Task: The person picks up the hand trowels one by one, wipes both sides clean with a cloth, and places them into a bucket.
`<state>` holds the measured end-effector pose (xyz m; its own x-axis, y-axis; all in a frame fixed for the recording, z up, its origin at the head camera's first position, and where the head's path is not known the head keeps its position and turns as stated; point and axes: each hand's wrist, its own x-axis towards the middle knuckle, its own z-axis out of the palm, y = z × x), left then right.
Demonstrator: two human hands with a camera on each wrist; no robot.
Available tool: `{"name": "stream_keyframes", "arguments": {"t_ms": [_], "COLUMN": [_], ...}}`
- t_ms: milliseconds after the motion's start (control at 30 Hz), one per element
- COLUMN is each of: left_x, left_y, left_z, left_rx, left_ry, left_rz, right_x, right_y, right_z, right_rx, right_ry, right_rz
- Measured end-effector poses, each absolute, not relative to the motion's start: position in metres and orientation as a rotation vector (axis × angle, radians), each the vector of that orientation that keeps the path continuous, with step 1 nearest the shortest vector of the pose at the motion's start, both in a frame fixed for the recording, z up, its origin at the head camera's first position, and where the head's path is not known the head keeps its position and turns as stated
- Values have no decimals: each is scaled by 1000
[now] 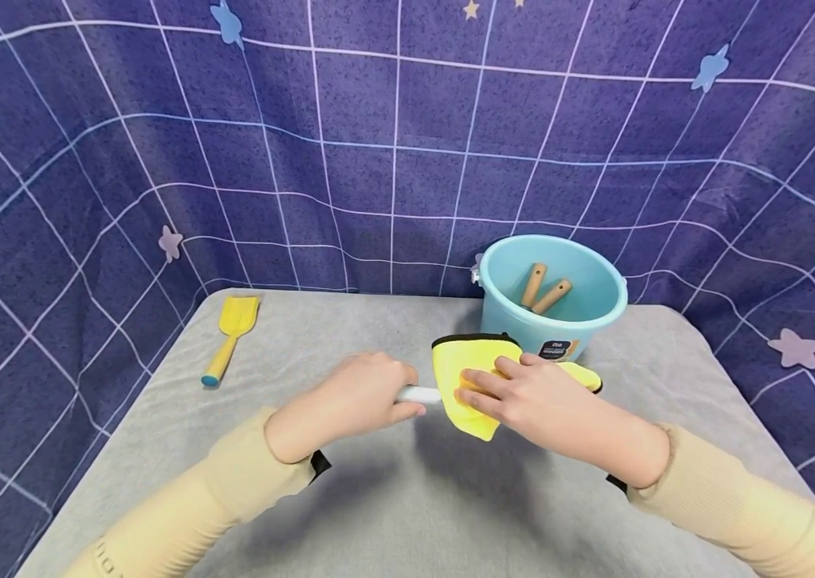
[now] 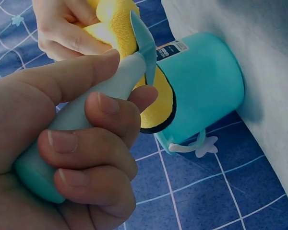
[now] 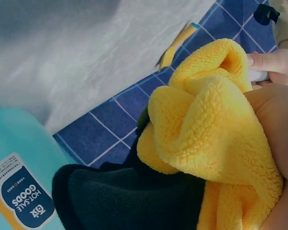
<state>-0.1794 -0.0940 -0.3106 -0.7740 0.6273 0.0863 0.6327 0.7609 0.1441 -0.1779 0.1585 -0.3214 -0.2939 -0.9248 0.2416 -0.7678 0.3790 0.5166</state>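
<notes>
My left hand (image 1: 351,395) grips the pale handle of a small shovel (image 2: 89,112), its fingers wrapped round the grip. Teal colours its butt end and its blade, which the left wrist view catches nearly edge-on. Against the blade lies a yellow cloth (image 1: 461,381), plush with a black border and a dark reverse side. My right hand (image 1: 544,399) holds this cloth bunched over the shovel's head, hiding the blade from the head view. In the right wrist view the cloth (image 3: 206,129) hangs in thick folds, and most of the hand is cut off.
Just behind my right hand stands a light blue bucket (image 1: 494,309) with two wooden-handled tools (image 1: 535,282) inside. A yellow toy shovel (image 1: 237,321) lies at the table's back left. Blue star-patterned fabric (image 1: 349,193) rises behind the grey-covered table (image 1: 349,321).
</notes>
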Motion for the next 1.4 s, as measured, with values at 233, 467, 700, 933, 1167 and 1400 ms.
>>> {"name": "stream_keyframes", "arguments": {"t_ms": [233, 467, 700, 933, 1167, 1400], "left_x": [-180, -179, -178, -176, -176, -176], "left_y": [-92, -94, -98, -104, -110, -119], "left_z": [-310, -309, -308, -310, -311, -312], "left_rx": [-1055, -1061, -1061, -1070, -1075, -1062], "left_ry": [-2935, -2923, -2901, -2869, -2852, -2848], "left_rz": [-275, -275, -274, -273, -294, -298], "right_x": [-179, -179, -179, -179, -180, -180], "right_y": [158, 159, 160, 164, 168, 171], "right_z": [-322, -322, -321, -322, -324, -324], "right_rx": [1472, 1477, 1472, 1449, 1446, 1449], "right_ry": [-2153, -2170, -2194, -2185, -2187, -2211], "right_rz": [-430, -449, -453, -453, -437, -450]}}
